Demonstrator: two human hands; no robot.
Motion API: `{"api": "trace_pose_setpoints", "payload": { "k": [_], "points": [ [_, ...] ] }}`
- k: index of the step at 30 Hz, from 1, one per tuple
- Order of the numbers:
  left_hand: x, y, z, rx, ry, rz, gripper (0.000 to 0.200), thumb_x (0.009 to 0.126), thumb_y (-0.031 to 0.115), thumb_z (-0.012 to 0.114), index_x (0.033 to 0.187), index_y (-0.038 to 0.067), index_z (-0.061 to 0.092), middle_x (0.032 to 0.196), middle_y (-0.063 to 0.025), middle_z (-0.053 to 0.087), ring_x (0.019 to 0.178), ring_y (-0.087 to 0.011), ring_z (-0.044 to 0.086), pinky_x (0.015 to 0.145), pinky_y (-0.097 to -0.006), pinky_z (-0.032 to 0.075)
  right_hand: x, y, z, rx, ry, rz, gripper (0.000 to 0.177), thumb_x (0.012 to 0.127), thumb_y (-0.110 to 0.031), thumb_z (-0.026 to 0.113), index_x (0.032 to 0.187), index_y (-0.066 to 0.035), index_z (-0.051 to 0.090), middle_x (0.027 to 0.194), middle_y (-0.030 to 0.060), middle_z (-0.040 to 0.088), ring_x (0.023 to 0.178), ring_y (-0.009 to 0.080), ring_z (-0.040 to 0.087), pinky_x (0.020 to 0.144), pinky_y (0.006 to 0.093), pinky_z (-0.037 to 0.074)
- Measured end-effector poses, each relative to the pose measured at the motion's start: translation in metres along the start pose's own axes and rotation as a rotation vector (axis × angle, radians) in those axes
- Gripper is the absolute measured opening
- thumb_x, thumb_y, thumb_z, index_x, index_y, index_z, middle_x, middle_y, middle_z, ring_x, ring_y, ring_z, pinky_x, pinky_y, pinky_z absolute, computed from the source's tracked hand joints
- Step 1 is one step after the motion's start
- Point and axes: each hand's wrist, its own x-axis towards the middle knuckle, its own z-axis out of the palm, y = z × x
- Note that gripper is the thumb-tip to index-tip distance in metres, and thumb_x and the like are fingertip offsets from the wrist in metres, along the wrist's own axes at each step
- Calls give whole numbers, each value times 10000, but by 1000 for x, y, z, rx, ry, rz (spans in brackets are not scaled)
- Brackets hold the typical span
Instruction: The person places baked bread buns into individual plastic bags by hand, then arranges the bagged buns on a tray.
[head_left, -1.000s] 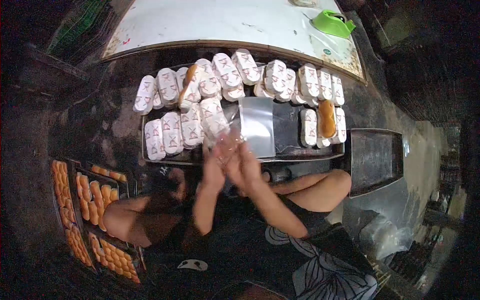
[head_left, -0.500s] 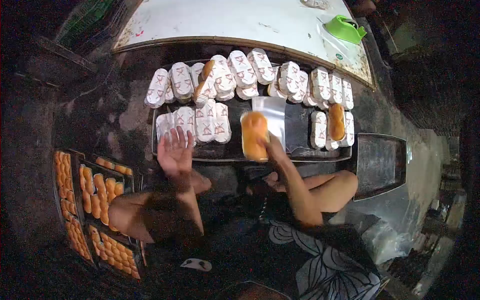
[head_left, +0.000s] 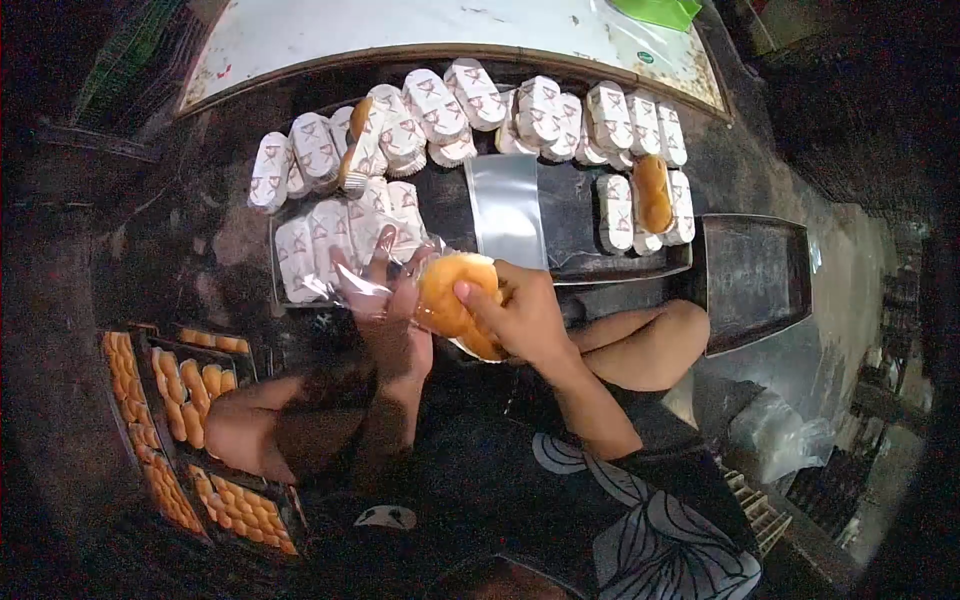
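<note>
My right hand grips a golden bun, its thumb across the top. Over my left hand lies a clear plastic bag, with its mouth at the bun's left end; the fingers are closed round the bag beside the bun. Rows of buns in white printed paper fill much of the dark tray ahead. Within the tray, a stack of clear plastic sheets or bags lies near the middle, and one bun shows its brown side at the right.
Trays of brown buns are at the lower left. An empty dark tray sits at the right, with crumpled clear plastic below it. A white board with a green object is beyond the buns.
The bun has moved left in my right hand to meet my left hand. My left hand, open and bare before, now has a clear bag over it. The view has shifted.
</note>
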Motion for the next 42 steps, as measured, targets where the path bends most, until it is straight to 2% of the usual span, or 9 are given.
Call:
{"api": "trace_pose_setpoints", "payload": {
  "k": [8,13,18,21,26,32,36,39,42],
  "points": [
    [-7,-3,6,-8,-40,-150,881,682,220,670,1336,132,86,1236,-189,358,1089,-341,423,890,-447,395,-1,8,13,136,51,133,536,757,-498,550,719,34,605,519,124,551,485,137,527,484,332,416],
    [-9,10,-3,-262,-221,-349,593,708,346,639,1161,64,381,1195,-198,403,1091,-324,432,931,-431,354,-12,19,29,194,152,-136,510,737,-376,622,1030,29,518,901,195,596,869,264,587,772,334,443],
    [0,12,-4,-438,-158,-450,427,809,358,537,1043,16,435,1130,-189,473,1040,-283,474,901,-407,386,-9,4,17,159,62,16,440,748,-331,618,1021,7,541,870,176,609,824,258,599,739,332,455],
    [10,14,-3,84,-113,-453,311,852,199,483,1092,11,421,1138,-167,477,1053,-234,470,900,-342,389,-9,3,12,55,99,-48,344,769,-302,603,880,23,597,735,143,620,676,201,608,618,308,465],
    [-6,4,15,320,-9,-43,569,792,271,576,1218,-8,323,1156,-168,465,1066,-227,458,910,-337,373,1,1,13,251,289,33,305,797,-280,580,829,23,596,716,123,620,681,143,589,606,296,462],
    [2,-7,-5,-80,-224,-391,836,657,427,688,1260,25,272,1149,-157,459,1054,-244,456,893,-359,385,1,14,25,131,215,-219,688,684,-268,700,1186,52,356,917,163,581,858,253,566,788,337,433],
    [-21,-19,20,52,-226,-164,816,691,490,626,1265,35,269,1131,-158,466,1023,-257,474,860,-380,412,8,-10,17,360,211,20,765,703,-251,681,1250,44,236,1016,197,526,954,251,517,840,339,404],
    [-4,-22,-12,-662,-215,-515,720,755,602,436,1216,55,352,1066,-151,495,951,-271,511,798,-391,446,-16,29,31,274,59,-250,765,705,-219,682,1256,41,219,1169,234,393,1097,296,403,929,363,324],
    [-6,-44,-46,-435,-18,-536,631,792,564,410,1176,64,392,1056,-147,502,928,-250,521,780,-384,446,-24,50,25,-107,28,-326,719,709,-69,664,1276,5,228,1212,147,354,832,168,552,694,275,472]
  ]
}}
